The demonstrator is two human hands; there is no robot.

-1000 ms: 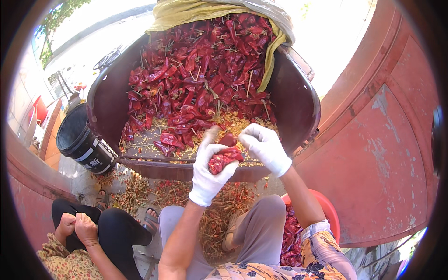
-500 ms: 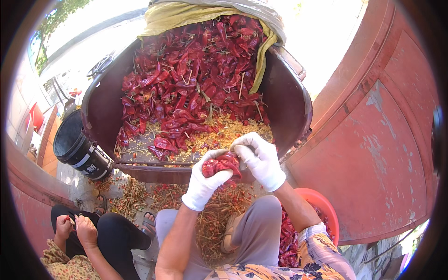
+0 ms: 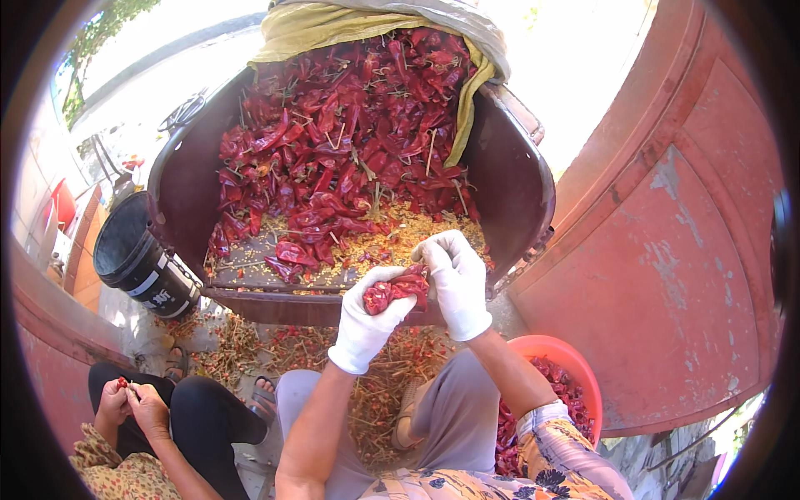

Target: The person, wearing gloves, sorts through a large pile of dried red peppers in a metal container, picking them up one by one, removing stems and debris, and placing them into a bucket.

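My left hand [image 3: 367, 317], in a white glove, is closed around crumpled dried red peppers [image 3: 398, 288]. My right hand [image 3: 454, 283], also gloved, pinches at the upper right end of that bunch, touching it; its fingertips are partly hidden. Both hands are over the front lip of a maroon cart bed [image 3: 500, 187] heaped with dried red peppers [image 3: 333, 117], with yellow seeds [image 3: 375, 250] spread along its front part.
A yellow sack [image 3: 333, 33] drapes over the heap. A black bucket [image 3: 142, 267] stands left; a red tub [image 3: 583, 383] of peppers sits right, beside a red metal panel [image 3: 650, 317]. Stems litter the ground [image 3: 392, 350]. At lower left, a co-worker's hands [image 3: 146, 408] hold a small red piece.
My right hand was apart from the bunch a second ago; it has moved down-left onto it. The co-worker's hands have shifted slightly, and a red piece shows between them.
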